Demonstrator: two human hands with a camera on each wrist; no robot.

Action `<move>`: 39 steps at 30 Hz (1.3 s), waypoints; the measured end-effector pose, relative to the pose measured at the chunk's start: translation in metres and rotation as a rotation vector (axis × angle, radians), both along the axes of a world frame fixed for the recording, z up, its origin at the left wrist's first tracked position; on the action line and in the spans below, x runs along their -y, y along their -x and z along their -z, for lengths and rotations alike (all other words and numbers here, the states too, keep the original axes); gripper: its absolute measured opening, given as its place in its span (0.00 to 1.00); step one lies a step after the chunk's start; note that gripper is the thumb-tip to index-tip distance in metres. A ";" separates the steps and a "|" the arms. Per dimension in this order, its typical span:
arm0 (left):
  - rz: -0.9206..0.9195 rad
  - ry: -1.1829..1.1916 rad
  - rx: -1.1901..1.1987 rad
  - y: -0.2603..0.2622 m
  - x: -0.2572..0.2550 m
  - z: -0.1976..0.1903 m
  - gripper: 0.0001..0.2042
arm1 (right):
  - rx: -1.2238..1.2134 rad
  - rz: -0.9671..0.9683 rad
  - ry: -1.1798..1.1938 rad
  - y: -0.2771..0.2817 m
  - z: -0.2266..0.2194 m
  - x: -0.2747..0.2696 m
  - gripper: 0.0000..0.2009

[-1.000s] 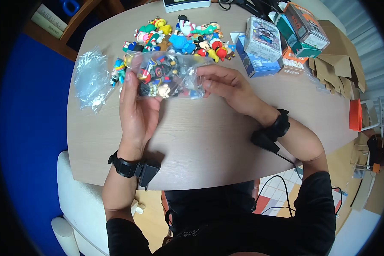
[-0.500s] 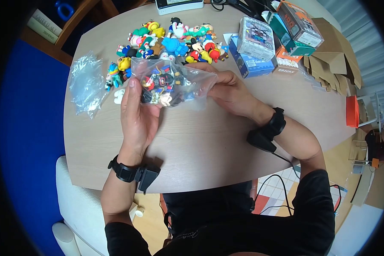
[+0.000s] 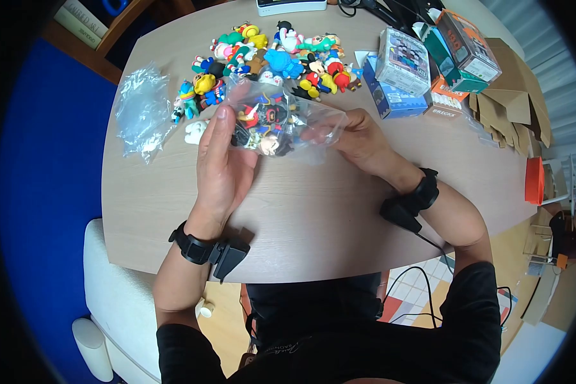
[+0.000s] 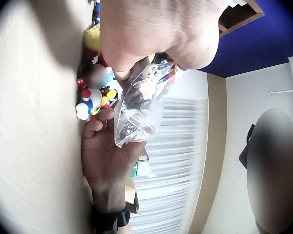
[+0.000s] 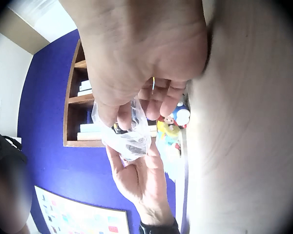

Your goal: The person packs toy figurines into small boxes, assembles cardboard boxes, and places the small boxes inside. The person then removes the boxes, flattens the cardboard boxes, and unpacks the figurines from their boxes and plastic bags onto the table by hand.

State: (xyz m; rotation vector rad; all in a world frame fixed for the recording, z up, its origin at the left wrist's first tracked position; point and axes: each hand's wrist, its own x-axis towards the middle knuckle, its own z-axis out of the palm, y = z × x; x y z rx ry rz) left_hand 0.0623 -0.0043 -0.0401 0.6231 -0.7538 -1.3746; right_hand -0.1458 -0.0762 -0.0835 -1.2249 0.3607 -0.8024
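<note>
A clear plastic bag [image 3: 313, 125] of small dark, red and blue figures is held above the table, its open-looking end toward the right. My left hand [image 3: 223, 166] grips its left side, thumb over the front. The right hand [image 3: 366, 144] pinches the right edge of the film. In the left wrist view the bag [image 4: 136, 114] spans between the left hand [image 4: 156, 31] and the right hand [image 4: 110, 156]. The right wrist view shows the bag [image 5: 124, 139] with the right hand [image 5: 141, 53] on it and the left hand [image 5: 139, 183] beyond.
Behind the bag lies a pile of colourful figures [image 3: 281, 64]. An empty crumpled bag [image 3: 141, 112] lies at the left, a white piece [image 3: 196, 132] beside the left hand. Boxes [image 3: 403, 61] and torn cardboard [image 3: 509, 96] are at the back right.
The right hand has shifted from the bag's front to its right edge, stretching the film sideways. The left hand still grips the bag. The head view has shifted slightly.
</note>
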 end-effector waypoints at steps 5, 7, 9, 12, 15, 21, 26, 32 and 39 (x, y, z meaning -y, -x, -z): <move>-0.002 0.008 0.098 -0.002 0.000 0.005 0.22 | -0.060 0.103 0.066 -0.002 0.000 -0.002 0.09; 0.005 0.006 0.115 -0.002 0.001 0.008 0.21 | -0.085 0.161 0.114 -0.003 -0.001 -0.001 0.10; 0.014 0.002 0.133 -0.003 0.001 0.009 0.20 | -0.119 0.170 0.047 -0.003 -0.006 -0.002 0.11; 0.005 -0.020 0.149 -0.003 0.002 0.010 0.20 | -0.175 0.181 0.020 -0.001 -0.006 -0.002 0.13; 0.029 -0.076 0.180 -0.003 0.003 0.013 0.20 | -0.177 0.177 0.103 -0.003 -0.009 -0.003 0.14; -0.171 -0.013 0.544 -0.006 0.008 0.017 0.18 | -0.184 0.216 0.152 -0.003 -0.010 -0.003 0.14; -0.189 -0.029 0.605 -0.005 0.006 0.014 0.17 | -0.194 0.325 0.176 -0.005 -0.010 -0.002 0.10; -0.391 0.002 0.463 -0.028 0.018 0.012 0.16 | -0.164 0.353 0.116 0.002 -0.014 0.001 0.04; -0.485 -0.088 0.069 -0.054 0.024 0.006 0.14 | -0.081 0.254 -0.249 0.011 -0.015 0.016 0.06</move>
